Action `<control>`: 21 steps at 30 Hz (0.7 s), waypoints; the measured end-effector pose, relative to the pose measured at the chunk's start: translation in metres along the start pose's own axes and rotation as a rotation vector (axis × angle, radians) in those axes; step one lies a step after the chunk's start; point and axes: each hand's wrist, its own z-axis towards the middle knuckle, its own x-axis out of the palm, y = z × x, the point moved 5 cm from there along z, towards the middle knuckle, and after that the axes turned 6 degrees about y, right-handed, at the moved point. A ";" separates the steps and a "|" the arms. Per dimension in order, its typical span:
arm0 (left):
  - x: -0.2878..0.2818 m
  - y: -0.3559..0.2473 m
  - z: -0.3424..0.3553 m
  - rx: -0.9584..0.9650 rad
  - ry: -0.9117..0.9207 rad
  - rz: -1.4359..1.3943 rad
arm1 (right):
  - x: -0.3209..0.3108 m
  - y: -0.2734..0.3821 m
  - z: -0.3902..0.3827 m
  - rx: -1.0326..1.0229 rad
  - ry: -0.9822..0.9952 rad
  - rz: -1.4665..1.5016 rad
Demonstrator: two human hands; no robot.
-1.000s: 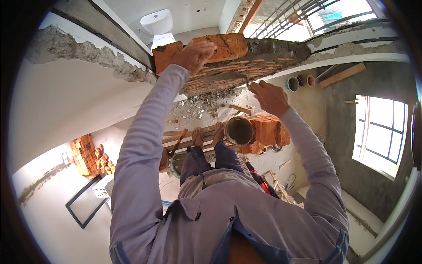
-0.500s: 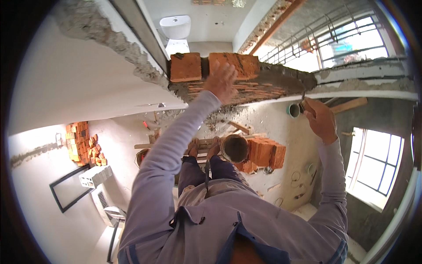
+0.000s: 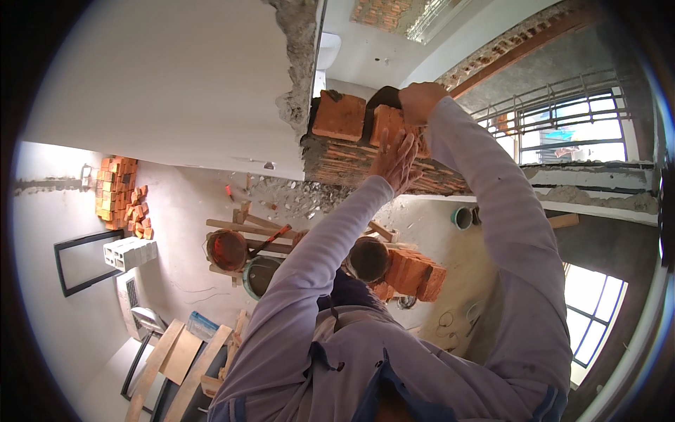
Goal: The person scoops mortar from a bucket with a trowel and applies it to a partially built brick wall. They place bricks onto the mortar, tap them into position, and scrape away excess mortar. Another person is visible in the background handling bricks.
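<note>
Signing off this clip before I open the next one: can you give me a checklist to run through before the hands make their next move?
1. Right hand has its grip on the trowel: ok, the dark blade sticks out past the fingers.
2. Left hand away from the blade: ok, it is spread open lower down, apart from it.
3. Left fingers pressing on the right top brick: cannot tell; they overlap its face in this view.
4. Gap beside the left top brick filled: cannot tell, it shows only as a dark band.
5. Footing: cannot tell, the feet are hidden.
</note>
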 end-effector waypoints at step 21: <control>-0.023 0.097 -0.119 -0.092 0.031 -0.262 | 0.105 0.020 -0.136 0.111 -0.626 0.513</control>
